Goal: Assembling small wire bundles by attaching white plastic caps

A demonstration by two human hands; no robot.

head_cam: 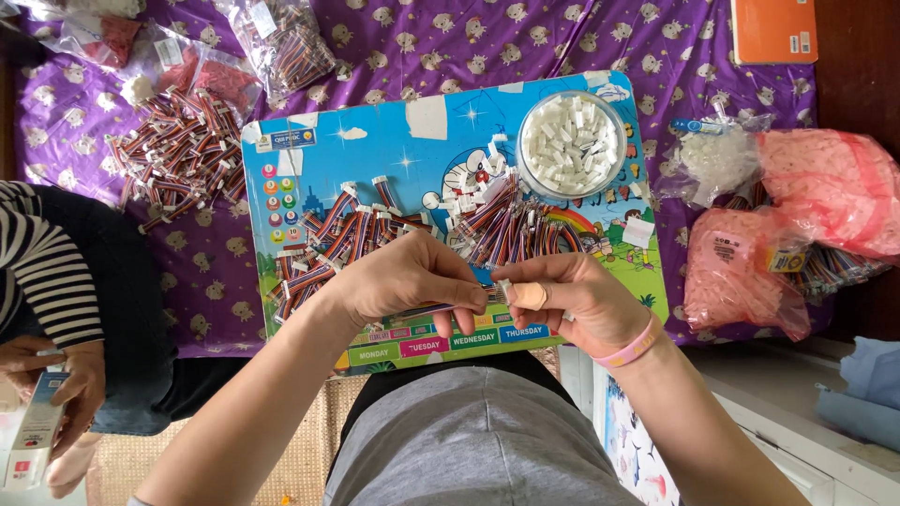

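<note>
Pinching is seen at the middle: a thin wire bundle (441, 307) w/ coloured strands is held by the left hand (408, 276), fingers pressed together on it, just above the bottom edge of the cartoon board (309, 155). A small white plug (503, 290) is pinched by the right hand (567, 298), thumb & finger shut on it, and one fingertip is wrapped in a tan plaster. The plug and the wire end are touching or almost touching; which one can't be told. Around the hands, on the board, 2 heaps are laid: a wire pile at left (328, 244) and a wire pile at right (502, 225). Whether these are done can't be told. A clear bowl (572, 145) is full of white plugs, so lots seem left. Further out, on the purple cloth (422, 47), a big wire heap (178, 155) is spread, w/ bags of wires up top. Pink bags (806, 215) are stacked at the right. At the left edge another person in a striped sleeve (42, 262) is seen, holding a small box (33, 436).
</note>
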